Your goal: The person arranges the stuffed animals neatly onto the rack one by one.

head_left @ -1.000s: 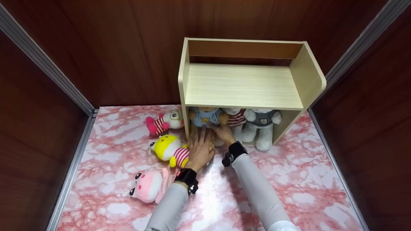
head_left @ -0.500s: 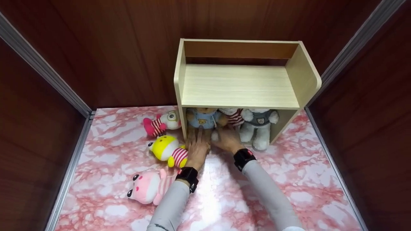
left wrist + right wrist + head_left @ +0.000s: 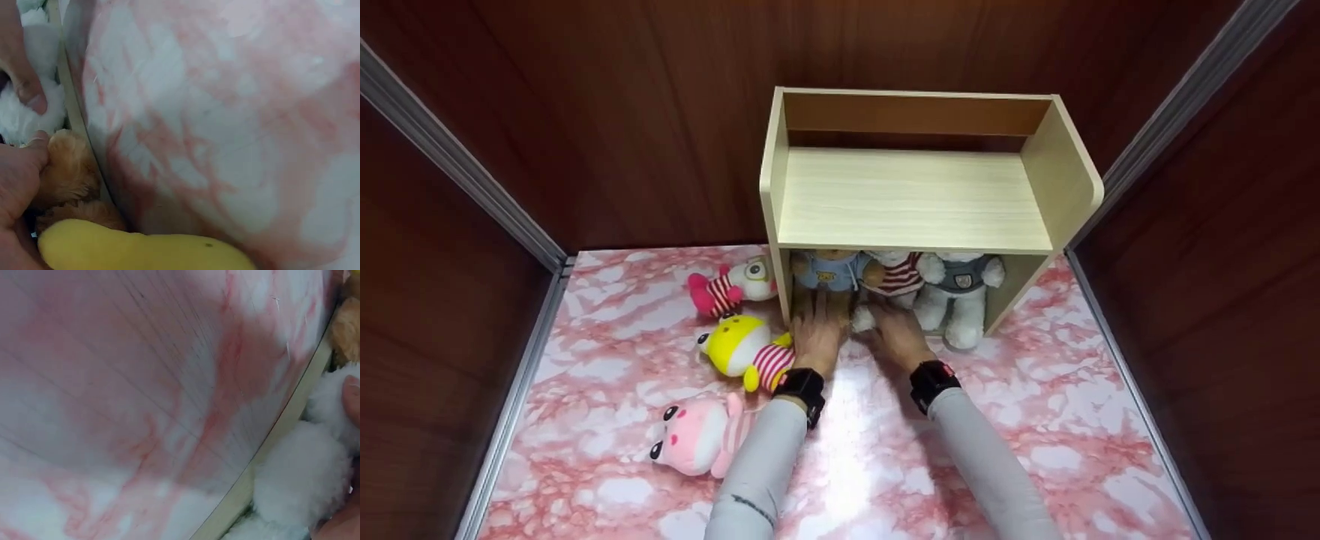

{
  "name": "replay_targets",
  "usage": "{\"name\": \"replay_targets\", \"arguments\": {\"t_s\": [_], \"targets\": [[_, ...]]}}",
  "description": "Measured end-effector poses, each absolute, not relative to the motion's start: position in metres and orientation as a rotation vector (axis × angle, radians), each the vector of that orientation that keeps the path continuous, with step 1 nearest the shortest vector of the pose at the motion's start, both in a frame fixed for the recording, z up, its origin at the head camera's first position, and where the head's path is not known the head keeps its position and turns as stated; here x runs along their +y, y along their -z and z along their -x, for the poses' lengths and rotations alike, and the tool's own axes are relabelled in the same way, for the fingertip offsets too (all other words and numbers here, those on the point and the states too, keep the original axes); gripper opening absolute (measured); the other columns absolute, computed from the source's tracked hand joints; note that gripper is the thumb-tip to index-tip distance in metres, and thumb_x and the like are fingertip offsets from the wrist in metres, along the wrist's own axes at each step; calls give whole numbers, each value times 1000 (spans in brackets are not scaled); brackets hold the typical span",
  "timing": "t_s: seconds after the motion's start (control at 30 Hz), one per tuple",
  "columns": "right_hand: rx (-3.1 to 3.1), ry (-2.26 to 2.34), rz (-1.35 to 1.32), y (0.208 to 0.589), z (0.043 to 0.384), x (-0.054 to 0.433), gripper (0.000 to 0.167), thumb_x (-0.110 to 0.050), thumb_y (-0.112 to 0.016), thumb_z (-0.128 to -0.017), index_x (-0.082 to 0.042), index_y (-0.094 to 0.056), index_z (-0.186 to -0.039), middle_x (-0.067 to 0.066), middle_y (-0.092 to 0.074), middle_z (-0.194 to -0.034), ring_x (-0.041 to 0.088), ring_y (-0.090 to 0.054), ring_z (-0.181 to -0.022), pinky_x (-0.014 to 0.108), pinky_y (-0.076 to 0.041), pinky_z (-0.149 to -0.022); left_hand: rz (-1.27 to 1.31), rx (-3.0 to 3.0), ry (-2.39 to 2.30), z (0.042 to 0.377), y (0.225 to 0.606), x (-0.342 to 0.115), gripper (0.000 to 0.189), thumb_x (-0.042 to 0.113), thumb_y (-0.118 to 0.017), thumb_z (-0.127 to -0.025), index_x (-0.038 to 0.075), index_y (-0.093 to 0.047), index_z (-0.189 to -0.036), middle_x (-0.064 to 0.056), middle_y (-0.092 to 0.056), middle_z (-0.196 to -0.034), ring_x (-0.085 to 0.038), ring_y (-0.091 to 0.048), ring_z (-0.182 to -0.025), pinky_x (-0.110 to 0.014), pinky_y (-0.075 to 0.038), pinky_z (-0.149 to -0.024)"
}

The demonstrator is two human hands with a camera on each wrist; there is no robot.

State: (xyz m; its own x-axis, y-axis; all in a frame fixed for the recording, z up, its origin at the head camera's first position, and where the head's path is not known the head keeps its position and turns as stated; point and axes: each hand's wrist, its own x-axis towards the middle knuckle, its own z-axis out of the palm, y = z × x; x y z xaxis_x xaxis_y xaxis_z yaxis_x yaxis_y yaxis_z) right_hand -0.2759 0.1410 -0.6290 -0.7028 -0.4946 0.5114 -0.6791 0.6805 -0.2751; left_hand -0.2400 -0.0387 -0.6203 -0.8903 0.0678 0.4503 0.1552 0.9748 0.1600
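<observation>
Hands [image 3: 819, 334] [image 3: 898, 335] side by side against bears [image 3: 828, 274]

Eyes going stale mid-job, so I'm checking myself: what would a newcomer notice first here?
Probably the pale wooden shelf, standing in front of the dark wall. Next, at its lower compartment, the left hand on the brown plush toy in blue and the right hand touching a white plush foot. Then the bright yellow toy, lying left of the shelf between the pink toy and the pink-and-white toy.

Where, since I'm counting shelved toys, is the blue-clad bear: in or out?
In: the blue-clad bear shows below the shelf's upper board, between the side panels.
</observation>
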Motion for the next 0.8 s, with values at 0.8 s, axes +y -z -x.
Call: {"name": "replay_targets", "arguments": {"t_s": [0.8], "targets": [[-2992,-639,-759,623,274,139,71,-19,-77,-87,-11,-49,-152,11,-45,-160,43,-45,-140,60,-35,-114,281,-2818,427,255,645,-45,80,32,-72,-92,8,-37,-160,-21,-31,-165,-47,-25,-151,-64,-34,-111]]}}
